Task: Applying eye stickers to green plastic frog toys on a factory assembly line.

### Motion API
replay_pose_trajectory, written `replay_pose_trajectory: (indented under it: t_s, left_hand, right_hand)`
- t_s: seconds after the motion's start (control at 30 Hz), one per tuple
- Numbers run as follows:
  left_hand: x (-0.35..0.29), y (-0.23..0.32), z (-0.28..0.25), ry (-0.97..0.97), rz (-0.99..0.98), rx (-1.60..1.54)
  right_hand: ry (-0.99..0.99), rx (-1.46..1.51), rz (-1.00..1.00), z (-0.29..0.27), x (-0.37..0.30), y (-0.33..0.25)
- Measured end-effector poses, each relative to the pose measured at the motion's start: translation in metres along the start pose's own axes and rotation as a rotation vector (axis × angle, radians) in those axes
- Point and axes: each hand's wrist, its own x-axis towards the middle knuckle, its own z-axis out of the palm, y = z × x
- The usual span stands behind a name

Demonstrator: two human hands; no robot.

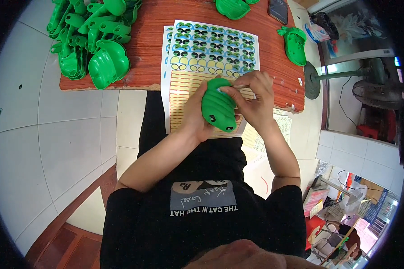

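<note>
My left hand (194, 112) is closed around a green plastic toy shell (221, 105) with curved ribs, held over the front edge of the table. Two black-and-white eye stickers sit on the shell's lower end. My right hand (258, 96) is bent over its upper right side, thumb against the ribs and fingers curled in. A small pale bluish spot shows by the thumb tip; whether the fingers pinch anything is too small to tell. Beneath both hands lie sticker sheets (211, 45), with rows of eye stickers above and yellow strips with red lines below.
A heap of green plastic parts (94, 27) covers the left of the reddish wooden table (150, 45). More green pieces lie at the far edge (232, 8) and right side (295, 46). A phone (278, 11) rests far right. Fans (377, 94) stand beyond; another person (345, 242) sits lower right.
</note>
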Motion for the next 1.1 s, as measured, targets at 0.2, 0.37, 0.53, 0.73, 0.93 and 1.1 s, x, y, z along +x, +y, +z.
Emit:
replay_pose_trajectory:
  t_s: [0.2, 0.37, 0.53, 0.73, 0.93, 1.1]
  left_hand:
    - [0.001, -0.001, -0.001, 0.015, -0.003, 0.000]
    - [0.003, -0.002, -0.005, -0.023, 0.027, -0.017]
    - [0.004, -0.002, -0.006, -0.055, 0.027, -0.017]
    - [0.006, -0.003, -0.009, -0.084, 0.017, -0.037]
    - [0.006, -0.004, -0.011, -0.099, 0.027, -0.050]
    - [0.006, -0.005, -0.009, -0.085, 0.030, -0.049]
  right_hand:
    - [-0.047, -0.028, -0.006, -0.002, 0.000, 0.001]
    - [-0.065, -0.248, -0.012, -0.004, -0.001, -0.010]
    - [0.008, -0.315, 0.019, -0.009, 0.005, 0.032]
    - [-0.116, -0.260, -0.018, -0.001, 0.012, 0.067]
    - [-0.125, -0.284, -0.030, 0.003, 0.014, 0.068]
    - [-0.166, -0.167, 0.050, 0.002, 0.014, 0.076]
